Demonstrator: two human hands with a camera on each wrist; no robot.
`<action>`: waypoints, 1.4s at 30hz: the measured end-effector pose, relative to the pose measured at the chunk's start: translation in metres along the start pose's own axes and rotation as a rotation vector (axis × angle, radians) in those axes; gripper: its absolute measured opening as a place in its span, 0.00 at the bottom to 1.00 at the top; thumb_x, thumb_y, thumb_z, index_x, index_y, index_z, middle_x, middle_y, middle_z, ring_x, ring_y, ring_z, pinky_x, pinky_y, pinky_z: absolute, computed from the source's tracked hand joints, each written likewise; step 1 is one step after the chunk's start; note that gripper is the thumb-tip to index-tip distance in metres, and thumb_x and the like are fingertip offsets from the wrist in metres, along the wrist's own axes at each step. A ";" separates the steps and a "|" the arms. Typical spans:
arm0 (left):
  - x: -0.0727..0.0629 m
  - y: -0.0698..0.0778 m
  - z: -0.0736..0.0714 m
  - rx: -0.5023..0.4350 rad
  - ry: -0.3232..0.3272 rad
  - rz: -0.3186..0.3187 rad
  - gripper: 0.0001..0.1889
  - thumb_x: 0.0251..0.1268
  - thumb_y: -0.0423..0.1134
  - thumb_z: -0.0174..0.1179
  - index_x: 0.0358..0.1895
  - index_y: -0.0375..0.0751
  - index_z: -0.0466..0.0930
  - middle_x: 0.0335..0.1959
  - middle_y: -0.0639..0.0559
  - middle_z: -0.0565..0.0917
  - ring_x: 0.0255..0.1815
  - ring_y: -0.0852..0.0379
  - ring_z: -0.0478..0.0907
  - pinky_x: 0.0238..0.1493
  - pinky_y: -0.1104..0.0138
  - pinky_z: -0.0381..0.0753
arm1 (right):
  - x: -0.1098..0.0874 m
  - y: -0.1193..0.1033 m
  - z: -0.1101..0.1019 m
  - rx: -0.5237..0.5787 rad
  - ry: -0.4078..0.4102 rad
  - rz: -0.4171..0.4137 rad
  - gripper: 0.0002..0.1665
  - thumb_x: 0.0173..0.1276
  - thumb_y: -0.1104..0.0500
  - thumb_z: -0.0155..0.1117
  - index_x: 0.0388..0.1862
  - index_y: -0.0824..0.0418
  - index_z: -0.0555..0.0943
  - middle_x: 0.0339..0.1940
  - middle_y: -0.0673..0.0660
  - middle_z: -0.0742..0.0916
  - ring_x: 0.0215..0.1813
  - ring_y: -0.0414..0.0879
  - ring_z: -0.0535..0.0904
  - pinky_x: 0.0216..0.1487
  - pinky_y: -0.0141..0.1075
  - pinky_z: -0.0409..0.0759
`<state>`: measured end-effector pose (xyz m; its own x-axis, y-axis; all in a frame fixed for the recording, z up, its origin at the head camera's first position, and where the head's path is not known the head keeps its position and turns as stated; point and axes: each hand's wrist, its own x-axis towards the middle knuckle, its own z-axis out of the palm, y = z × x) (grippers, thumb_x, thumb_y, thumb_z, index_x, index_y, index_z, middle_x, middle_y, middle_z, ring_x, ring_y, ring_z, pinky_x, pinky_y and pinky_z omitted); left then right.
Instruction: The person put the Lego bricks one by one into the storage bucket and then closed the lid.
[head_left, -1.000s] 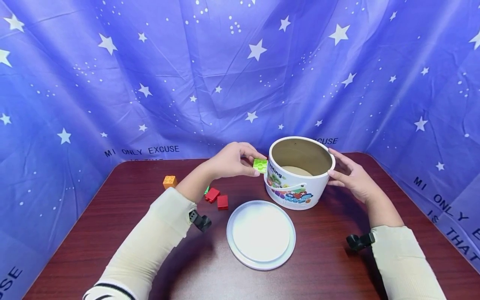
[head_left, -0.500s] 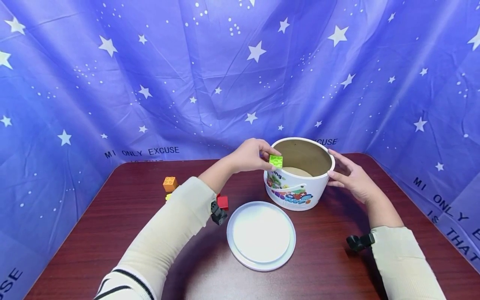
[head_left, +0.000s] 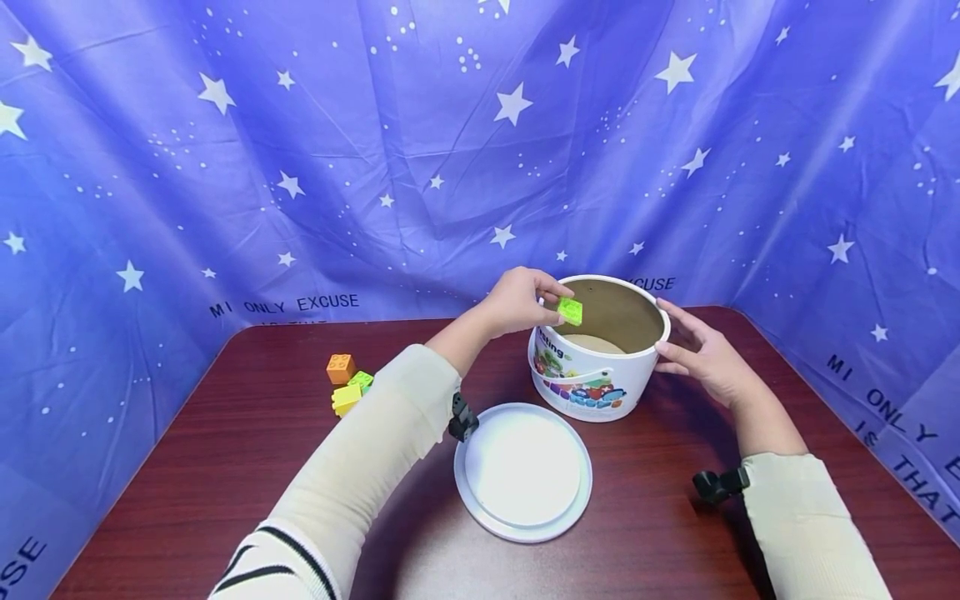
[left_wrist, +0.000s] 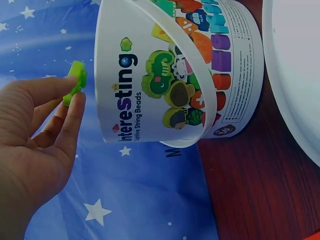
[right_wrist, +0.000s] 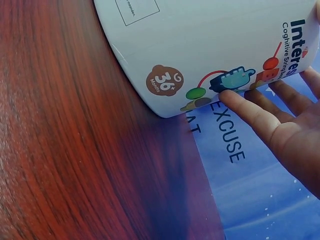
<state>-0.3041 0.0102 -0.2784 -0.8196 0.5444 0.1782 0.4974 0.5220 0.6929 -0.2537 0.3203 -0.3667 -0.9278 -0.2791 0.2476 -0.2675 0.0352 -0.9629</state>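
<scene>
My left hand (head_left: 520, 302) pinches a lime green toy building block (head_left: 571, 311) between thumb and fingertips. In the head view the block appears over the near left part of the opening of a white bucket (head_left: 637, 385). From the left wrist view, the block (left_wrist: 76, 69) sits just off the bucket's rim (left_wrist: 98, 75), held above it. The bucket stands upright, its lid off, and its visible floor looks bare. On the bucket's right side my right hand (head_left: 708, 360) rests with fairly straight fingers; the right wrist view shows its fingers (right_wrist: 245, 107) touching the outer wall.
A round white lid (head_left: 525, 471) lies on the dark red table in front of the bucket. At left are an orange block (head_left: 341, 367), a yellow block (head_left: 347, 399) and a green block (head_left: 362, 381), partly behind the left sleeve. A blue star-patterned curtain (head_left: 420, 233) hangs behind.
My left hand has carried the lime green block rightward, from beside the bucket to over its opening. The left sleeve now covers the red blocks and uncovers the yellow one. My right hand has stayed put.
</scene>
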 end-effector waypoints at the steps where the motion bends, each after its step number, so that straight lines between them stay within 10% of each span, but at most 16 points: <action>1: 0.001 0.000 0.001 -0.001 0.007 -0.001 0.19 0.51 0.35 0.73 0.50 0.46 0.87 0.44 0.53 0.87 0.50 0.57 0.80 0.44 0.73 0.76 | 0.000 0.000 0.000 -0.003 0.000 0.002 0.41 0.71 0.71 0.55 0.79 0.61 0.51 0.67 0.66 0.65 0.55 0.41 0.78 0.44 0.41 0.85; 42: -0.047 -0.030 -0.012 -0.338 0.162 0.133 0.23 0.48 0.29 0.74 0.52 0.37 0.85 0.52 0.47 0.82 0.52 0.49 0.79 0.49 0.65 0.83 | 0.000 0.001 0.000 0.019 -0.010 -0.008 0.41 0.71 0.71 0.55 0.79 0.61 0.51 0.65 0.62 0.67 0.52 0.39 0.80 0.44 0.40 0.85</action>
<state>-0.2842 -0.0388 -0.2986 -0.8023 0.4676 0.3711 0.5028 0.1942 0.8423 -0.2542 0.3203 -0.3673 -0.9228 -0.2892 0.2546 -0.2701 0.0143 -0.9627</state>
